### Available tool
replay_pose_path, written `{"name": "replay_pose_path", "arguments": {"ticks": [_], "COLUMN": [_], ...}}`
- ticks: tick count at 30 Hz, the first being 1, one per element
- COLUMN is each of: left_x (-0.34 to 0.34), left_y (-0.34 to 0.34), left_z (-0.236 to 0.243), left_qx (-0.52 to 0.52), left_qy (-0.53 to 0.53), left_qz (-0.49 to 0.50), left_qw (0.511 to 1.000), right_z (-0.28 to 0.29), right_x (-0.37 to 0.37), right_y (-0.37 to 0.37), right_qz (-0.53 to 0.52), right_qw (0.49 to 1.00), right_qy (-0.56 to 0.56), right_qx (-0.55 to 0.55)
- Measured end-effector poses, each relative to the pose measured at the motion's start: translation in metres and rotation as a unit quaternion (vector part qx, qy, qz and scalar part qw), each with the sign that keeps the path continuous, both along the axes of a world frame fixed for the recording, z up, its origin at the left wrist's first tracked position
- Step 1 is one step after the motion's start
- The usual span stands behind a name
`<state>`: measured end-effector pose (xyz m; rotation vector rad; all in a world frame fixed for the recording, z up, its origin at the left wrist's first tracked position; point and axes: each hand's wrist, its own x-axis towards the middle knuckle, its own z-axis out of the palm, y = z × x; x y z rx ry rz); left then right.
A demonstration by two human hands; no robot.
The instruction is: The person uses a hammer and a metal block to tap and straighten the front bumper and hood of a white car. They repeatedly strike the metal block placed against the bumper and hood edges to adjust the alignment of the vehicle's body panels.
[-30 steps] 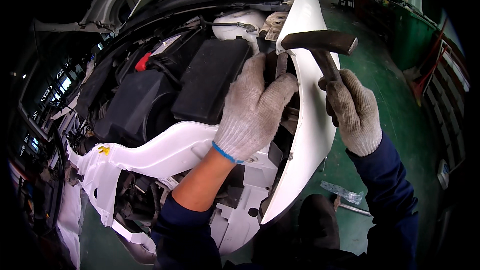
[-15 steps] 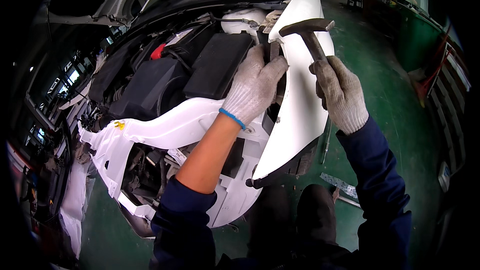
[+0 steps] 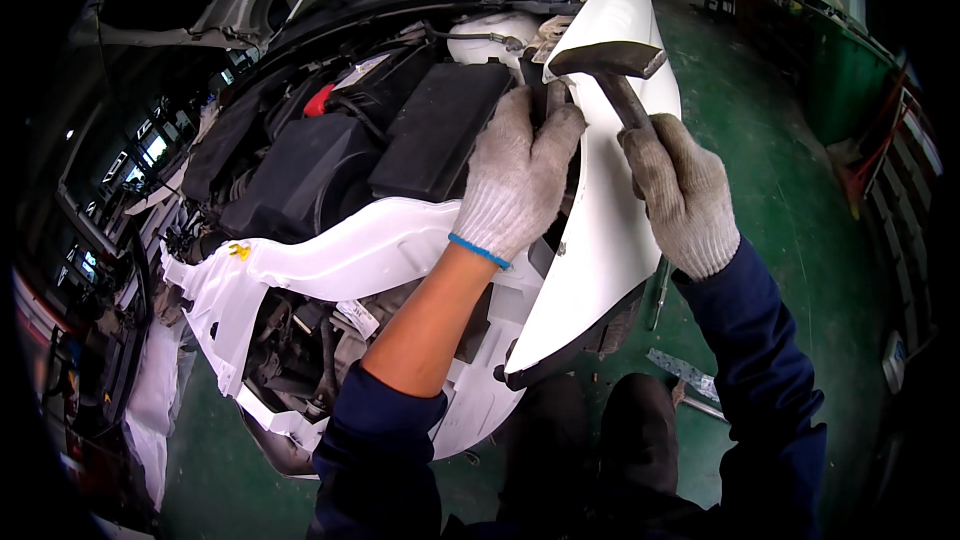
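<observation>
Grey knit-gloved fingers (image 3: 655,155) of the right hand (image 3: 682,195) wrap tight round a hammer (image 3: 612,70) handle, head raised above the white fender (image 3: 600,230) edge. Left hand (image 3: 515,180) lies spread, fingers pressed flat on the fender's inner lip beside the black engine-bay cover (image 3: 435,130). Green floor (image 3: 790,190) beyond.

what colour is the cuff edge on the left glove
Blue, a thin band at the wrist of the left hand's grey knit glove; head view.
</observation>
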<state>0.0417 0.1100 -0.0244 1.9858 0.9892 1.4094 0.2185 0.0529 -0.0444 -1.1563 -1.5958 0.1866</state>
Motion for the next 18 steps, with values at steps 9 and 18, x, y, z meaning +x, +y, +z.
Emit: {"name": "replay_pose_path", "arguments": {"ticks": [9, 18], "left_x": [-0.002, -0.001], "left_y": [0.005, 0.004], "left_z": [-0.002, -0.002], "left_qx": [0.029, 0.020], "left_qy": [0.030, 0.026], "left_qz": [0.007, 0.013], "left_qw": [0.999, 0.999], "right_z": [-0.003, 0.001], "right_x": [0.001, 0.005], "right_y": [0.007, 0.008], "right_qz": [-0.010, -0.028], "right_qw": [0.999, 0.996], "right_qy": [-0.022, -0.073], "right_qx": [0.030, 0.035]}}
